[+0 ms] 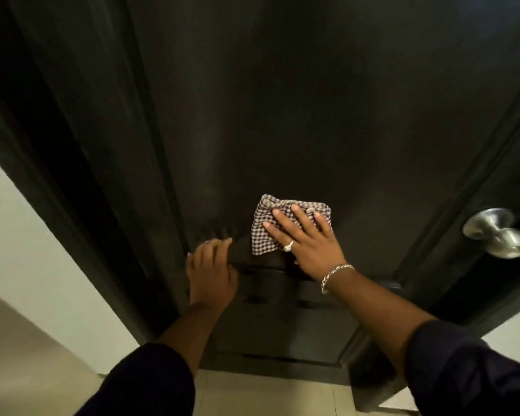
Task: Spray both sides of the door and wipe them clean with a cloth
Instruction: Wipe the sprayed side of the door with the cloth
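Dark door (282, 115): right hand (306, 241) flat (on cloth (264, 232)).

Both arms wear dark navy sleeves (150, 382) pushed up short of the elbows, leaving the forearms bare. The right hand (309, 244) carries a silver ring (288, 245) on one finger, and a silver chain bracelet (333, 276) circles the wrist just behind it. The left hand (212, 271) is bare.

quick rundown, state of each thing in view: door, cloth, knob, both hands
door: dark, upright, being wiped on its panel face
cloth: checked, folded, pressed flat on the door
right hand: fingers straight, pressing the cloth
left hand: bare, resting on the door, holding nothing
knob: metal, untouched, at the door's right edge
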